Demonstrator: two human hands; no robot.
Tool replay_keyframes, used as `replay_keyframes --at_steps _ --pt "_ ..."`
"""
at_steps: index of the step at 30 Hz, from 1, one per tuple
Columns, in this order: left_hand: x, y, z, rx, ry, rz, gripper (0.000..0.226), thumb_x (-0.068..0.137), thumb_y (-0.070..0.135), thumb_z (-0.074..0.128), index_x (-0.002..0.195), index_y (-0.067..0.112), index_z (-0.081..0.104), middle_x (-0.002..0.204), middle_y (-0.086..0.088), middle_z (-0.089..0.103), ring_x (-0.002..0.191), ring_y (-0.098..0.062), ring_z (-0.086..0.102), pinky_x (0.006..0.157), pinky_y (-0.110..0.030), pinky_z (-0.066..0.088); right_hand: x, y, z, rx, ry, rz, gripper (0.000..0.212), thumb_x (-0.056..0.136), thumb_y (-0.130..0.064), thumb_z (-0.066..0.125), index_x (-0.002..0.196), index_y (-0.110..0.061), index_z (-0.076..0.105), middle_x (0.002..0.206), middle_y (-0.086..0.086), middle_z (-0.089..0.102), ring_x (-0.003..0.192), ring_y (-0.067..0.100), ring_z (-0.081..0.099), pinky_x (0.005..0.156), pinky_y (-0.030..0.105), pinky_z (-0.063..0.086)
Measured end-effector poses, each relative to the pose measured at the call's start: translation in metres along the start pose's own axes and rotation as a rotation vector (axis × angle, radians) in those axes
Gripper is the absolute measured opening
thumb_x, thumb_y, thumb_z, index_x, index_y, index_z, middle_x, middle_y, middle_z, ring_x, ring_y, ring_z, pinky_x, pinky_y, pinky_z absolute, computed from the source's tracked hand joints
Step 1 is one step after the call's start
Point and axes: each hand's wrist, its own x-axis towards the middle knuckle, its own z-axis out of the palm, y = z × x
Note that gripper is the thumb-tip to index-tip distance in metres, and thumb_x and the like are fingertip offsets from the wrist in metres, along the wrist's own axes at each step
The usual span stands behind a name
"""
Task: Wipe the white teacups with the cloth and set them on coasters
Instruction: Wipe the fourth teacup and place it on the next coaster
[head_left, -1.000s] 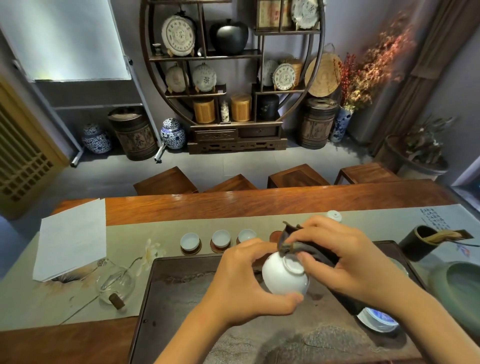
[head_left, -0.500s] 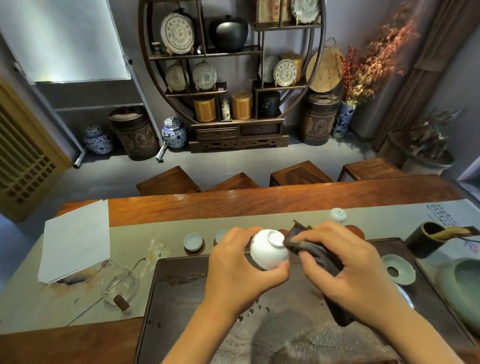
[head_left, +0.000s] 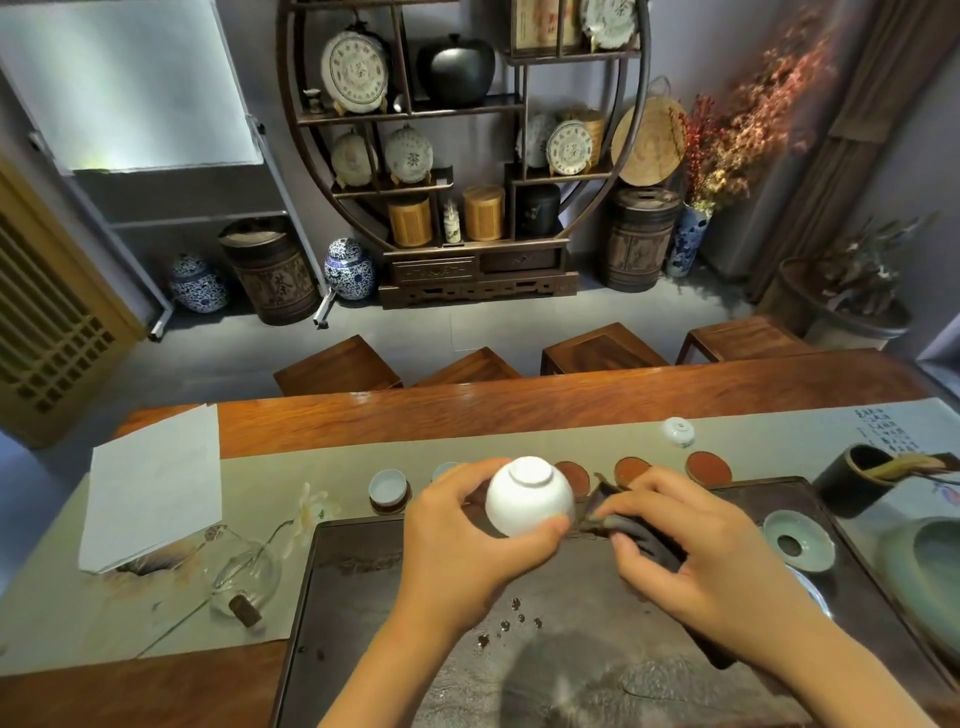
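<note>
My left hand (head_left: 462, 540) grips a white teacup (head_left: 527, 496), tilted so its foot ring faces up and away from me, above the far edge of the dark tea tray (head_left: 395, 649). My right hand (head_left: 691, 540) holds a dark cloth (head_left: 639, 535) bunched just right of the cup, barely apart from it. A small cup (head_left: 388, 487) stands on a coaster at the left; a second one (head_left: 445, 470) peeks out behind my left fingers. Three bare reddish coasters lie in a row: (head_left: 573, 474), (head_left: 631, 469), (head_left: 708, 466).
A pale green strainer dish (head_left: 799, 539) sits on the tray's right side, a dark holder (head_left: 852, 486) and a green bowl (head_left: 930, 566) beyond it. A white lid (head_left: 677, 431) lies on the runner. Left are a glass pitcher (head_left: 244, 577) and white paper (head_left: 153, 483). Water drops (head_left: 511, 621) dot the tray.
The cup has been turned so its foot faces up and moved away from me and to the left. The cloth has come off the cup's base and now sits beside it.
</note>
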Motion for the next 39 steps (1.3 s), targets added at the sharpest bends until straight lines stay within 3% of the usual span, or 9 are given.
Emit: replay_keyframes --at_steps 6,9,12,16,20,25,30,35,39 --pt "0.001 0.006 0.006 0.189 -0.124 0.156 0.045 0.055 0.046 0.080 0.098 0.039 0.068 0.091 0.018 0.065 0.090 -0.002 0.063 0.069 -0.010 0.046 0.010 -0.009 -0.007 0.096 0.204 0.001 0.019 0.078 -0.012 0.065 0.096 -0.018 0.069 0.088 -0.003 0.062 0.083 0.005 0.059 0.070 0.022 0.046" --pt "-0.001 0.008 0.013 0.221 -0.170 0.215 0.041 0.057 0.041 0.078 0.097 0.034 0.069 0.082 0.017 0.061 0.081 -0.005 0.059 0.065 -0.010 0.041 0.012 -0.019 -0.003 0.076 0.162 -0.075 0.020 0.079 -0.015 0.064 0.097 -0.018 0.069 0.088 -0.003 0.060 0.080 0.004 0.057 0.069 0.018 0.045" --pt "0.000 0.005 0.013 0.219 -0.217 0.249 0.034 0.058 0.037 0.080 0.086 0.042 0.061 0.074 0.017 0.055 0.074 -0.006 0.054 0.062 -0.009 0.035 0.005 -0.021 0.003 0.031 0.055 -0.106 0.023 0.078 -0.023 0.058 0.099 -0.020 0.068 0.090 -0.004 0.056 0.073 0.008 0.056 0.061 0.021 0.046" --pt "-0.005 -0.003 0.008 0.153 -0.168 0.138 0.040 0.052 0.040 0.080 0.091 0.042 0.069 0.085 0.019 0.066 0.084 -0.003 0.062 0.065 -0.011 0.045 -0.010 -0.008 -0.002 0.033 0.004 -0.070 0.020 0.078 -0.021 0.060 0.096 -0.025 0.068 0.090 -0.010 0.055 0.069 0.008 0.055 0.056 0.022 0.045" --pt "-0.005 -0.007 -0.001 0.029 -0.095 0.052 0.040 0.051 0.050 0.081 0.088 0.050 0.068 0.097 0.025 0.067 0.090 0.002 0.065 0.069 -0.010 0.049 -0.021 0.002 -0.004 0.030 -0.035 0.059 0.026 0.076 -0.004 0.072 0.092 -0.024 0.070 0.083 -0.010 0.058 0.072 0.007 0.058 0.061 0.024 0.046" --pt "-0.008 -0.007 0.001 0.025 -0.176 0.078 0.047 0.054 0.047 0.082 0.098 0.036 0.071 0.095 0.017 0.069 0.093 -0.002 0.064 0.071 -0.012 0.048 -0.017 -0.005 -0.004 0.096 0.065 0.095 0.021 0.078 -0.015 0.064 0.097 -0.021 0.070 0.087 -0.008 0.061 0.082 0.005 0.059 0.067 0.020 0.046" --pt "-0.012 -0.009 0.007 0.054 -0.276 0.184 0.048 0.058 0.041 0.082 0.103 0.040 0.066 0.100 0.018 0.066 0.095 -0.004 0.064 0.075 -0.012 0.047 -0.012 -0.010 0.008 0.107 0.144 0.132 0.021 0.079 -0.015 0.064 0.099 -0.023 0.067 0.091 -0.005 0.062 0.087 0.002 0.057 0.071 0.016 0.044" --pt "-0.016 -0.023 0.005 0.092 -0.268 0.275 0.053 0.057 0.037 0.082 0.107 0.024 0.069 0.103 0.015 0.068 0.097 -0.006 0.064 0.080 -0.017 0.049 -0.024 -0.011 0.017 0.104 0.118 0.176 0.017 0.082 -0.022 0.061 0.098 -0.025 0.065 0.092 -0.009 0.060 0.087 0.002 0.057 0.070 0.017 0.045" --pt "-0.020 -0.034 0.006 0.017 -0.235 0.173 0.052 0.058 0.039 0.083 0.107 0.029 0.069 0.105 0.016 0.068 0.101 -0.008 0.064 0.081 -0.016 0.050 -0.037 -0.010 0.018 0.054 0.026 0.255 0.015 0.083 -0.020 0.063 0.097 -0.024 0.066 0.091 -0.009 0.059 0.082 0.008 0.059 0.067 0.027 0.047"
